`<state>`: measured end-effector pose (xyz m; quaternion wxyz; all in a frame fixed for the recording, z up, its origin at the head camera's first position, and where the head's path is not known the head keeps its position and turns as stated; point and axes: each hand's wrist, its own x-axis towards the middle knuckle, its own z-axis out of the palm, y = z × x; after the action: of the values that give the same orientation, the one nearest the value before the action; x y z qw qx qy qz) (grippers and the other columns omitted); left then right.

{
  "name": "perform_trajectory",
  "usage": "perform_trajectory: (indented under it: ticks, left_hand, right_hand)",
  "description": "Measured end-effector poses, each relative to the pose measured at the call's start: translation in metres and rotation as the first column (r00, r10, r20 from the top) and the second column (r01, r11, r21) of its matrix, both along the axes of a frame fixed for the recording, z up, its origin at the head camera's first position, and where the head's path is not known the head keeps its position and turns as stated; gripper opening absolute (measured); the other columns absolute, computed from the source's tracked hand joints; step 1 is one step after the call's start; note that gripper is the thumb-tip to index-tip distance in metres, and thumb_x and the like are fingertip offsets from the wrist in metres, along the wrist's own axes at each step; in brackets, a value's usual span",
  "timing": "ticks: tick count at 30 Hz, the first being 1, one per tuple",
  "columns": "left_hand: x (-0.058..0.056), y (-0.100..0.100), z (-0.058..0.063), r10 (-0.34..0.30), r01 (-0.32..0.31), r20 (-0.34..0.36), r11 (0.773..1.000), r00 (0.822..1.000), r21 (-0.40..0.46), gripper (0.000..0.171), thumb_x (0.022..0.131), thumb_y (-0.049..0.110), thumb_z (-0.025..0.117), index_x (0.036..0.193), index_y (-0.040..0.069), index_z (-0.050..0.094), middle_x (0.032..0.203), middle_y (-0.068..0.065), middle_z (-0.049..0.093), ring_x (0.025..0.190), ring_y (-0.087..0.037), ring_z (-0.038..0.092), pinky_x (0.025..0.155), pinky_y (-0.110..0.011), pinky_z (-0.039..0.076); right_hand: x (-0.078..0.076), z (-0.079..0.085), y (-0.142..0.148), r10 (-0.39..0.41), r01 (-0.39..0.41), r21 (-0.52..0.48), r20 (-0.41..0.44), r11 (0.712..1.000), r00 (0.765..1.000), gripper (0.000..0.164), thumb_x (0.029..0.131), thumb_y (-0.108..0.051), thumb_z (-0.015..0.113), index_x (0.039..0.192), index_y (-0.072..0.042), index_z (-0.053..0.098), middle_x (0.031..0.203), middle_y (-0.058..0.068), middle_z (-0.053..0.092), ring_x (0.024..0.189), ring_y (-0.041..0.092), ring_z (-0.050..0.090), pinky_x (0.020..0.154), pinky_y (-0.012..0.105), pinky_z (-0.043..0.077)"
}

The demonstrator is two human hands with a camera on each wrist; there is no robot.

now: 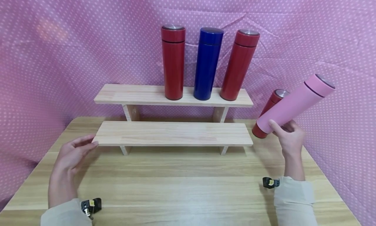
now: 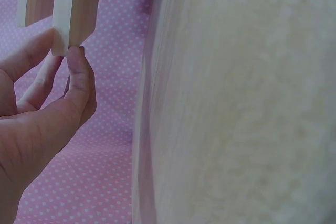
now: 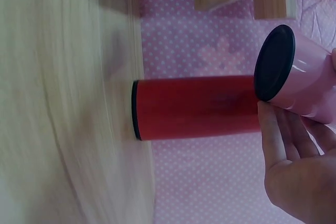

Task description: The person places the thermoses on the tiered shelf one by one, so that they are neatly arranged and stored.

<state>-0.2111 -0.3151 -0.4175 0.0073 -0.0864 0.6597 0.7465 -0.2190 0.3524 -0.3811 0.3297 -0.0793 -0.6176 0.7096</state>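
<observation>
My right hand (image 1: 290, 138) grips a pink thermos bottle (image 1: 293, 103) near its base, tilted with its lid up to the right. The right wrist view shows its black bottom (image 3: 274, 63) raised off the table. Behind it a red thermos bottle (image 3: 199, 107) stands on the table, partly hidden in the head view. My left hand (image 1: 71, 154) pinches the left end of the two-tier wooden shelf's lower board (image 1: 173, 133), thumb on one face and fingers on the other. On the upper board (image 1: 132, 94) stand two red thermos bottles (image 1: 173, 66) with a blue one (image 1: 208, 66) between them.
The shelf stands at the back of a wooden table (image 1: 176, 187). A pink polka-dot cloth (image 1: 88, 50) hangs behind and along both sides. Small black devices (image 1: 91, 205) are strapped at both wrists, over light sleeves.
</observation>
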Motion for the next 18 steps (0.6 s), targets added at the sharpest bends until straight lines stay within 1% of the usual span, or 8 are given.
perform_trajectory:
  ticks: [5, 9, 14, 18]
  left_hand:
    - [-0.001, -0.001, 0.001, -0.002, 0.002, 0.000, 1.000, 1.000, 0.006, 0.031, 0.087, 0.008, 0.082, 0.116, 0.017, 0.075, 0.109, 0.011, 0.063, 0.094, -0.001, 0.064, 0.089, -0.016, 0.055]
    - [-0.002, 0.000, 0.001, -0.005, 0.005, -0.003, 1.000, 1.000, 0.008, 0.029, 0.088, 0.007, 0.080, 0.114, 0.019, 0.076, 0.109, 0.012, 0.063, 0.094, -0.001, 0.064, 0.088, -0.015, 0.055]
    - [-0.002, 0.001, 0.002, 0.002, -0.002, -0.005, 0.999, 1.000, 0.033, 0.028, 0.088, 0.003, 0.079, 0.111, 0.018, 0.077, 0.107, 0.012, 0.065, 0.093, -0.001, 0.063, 0.087, -0.015, 0.056]
    - [-0.001, 0.001, 0.002, 0.010, -0.010, -0.004, 0.999, 1.000, 0.041, 0.027, 0.089, 0.002, 0.078, 0.111, 0.018, 0.077, 0.106, 0.012, 0.066, 0.093, -0.001, 0.064, 0.087, -0.015, 0.056]
  right_hand:
    - [-0.003, -0.001, -0.006, 0.033, -0.033, 0.014, 0.004, 0.999, 0.999, 0.029, 0.076, 0.008, 0.084, 0.100, -0.004, 0.075, 0.086, 0.004, 0.074, 0.073, 0.011, 0.070, 0.062, 0.021, 0.062]
    - [-0.004, -0.001, -0.010, 0.056, -0.056, 0.024, 0.024, 0.998, 0.998, 0.031, 0.076, 0.008, 0.084, 0.103, -0.005, 0.076, 0.089, 0.004, 0.074, 0.076, 0.012, 0.070, 0.064, 0.022, 0.062]
    - [-0.005, 0.001, -0.013, 0.061, -0.062, 0.047, 0.040, 0.997, 0.997, 0.033, 0.076, 0.005, 0.086, 0.105, -0.005, 0.076, 0.090, 0.004, 0.075, 0.078, 0.012, 0.070, 0.064, 0.020, 0.062]
    - [-0.006, 0.002, -0.015, 0.060, -0.063, 0.068, 0.035, 0.996, 0.998, 0.033, 0.075, 0.005, 0.086, 0.105, -0.003, 0.076, 0.088, 0.004, 0.075, 0.076, 0.012, 0.070, 0.062, 0.020, 0.061]
